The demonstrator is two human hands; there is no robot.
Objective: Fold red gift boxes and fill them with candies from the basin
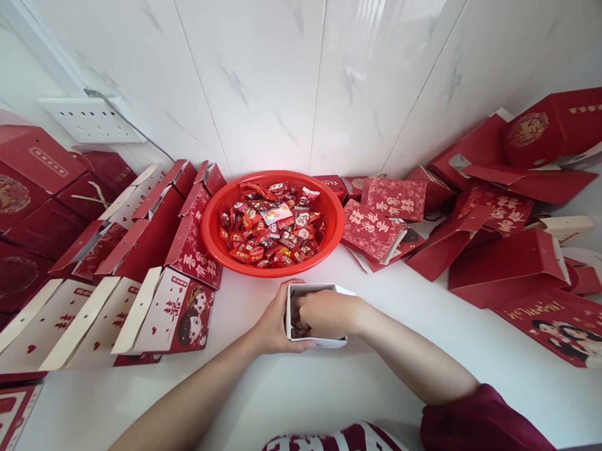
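My left hand [275, 324] is wrapped round the left side of a small white-edged box [329, 343], whose top is open towards me. Inside that box reaches my right hand [328, 312]; its fingertips are hidden by the walls and the knuckles. Some reddish-brown pieces show at the bottom of the box, too little visible to name. Just behind the box stands a red plastic basket [210, 245] filled with wrapped candies [266, 236], mostly in red wrappers. A lighter, colourful packet [277, 214] lies on top of them.
Rows of red and white gift boxes [156, 309] stand on the left, beside larger red boxes [23, 189]. Flattened and folded red boxes [510, 264] pile up on the right. A socket strip [92, 119] with a cable is on the tiled wall [266, 75] behind the white table [383, 315].
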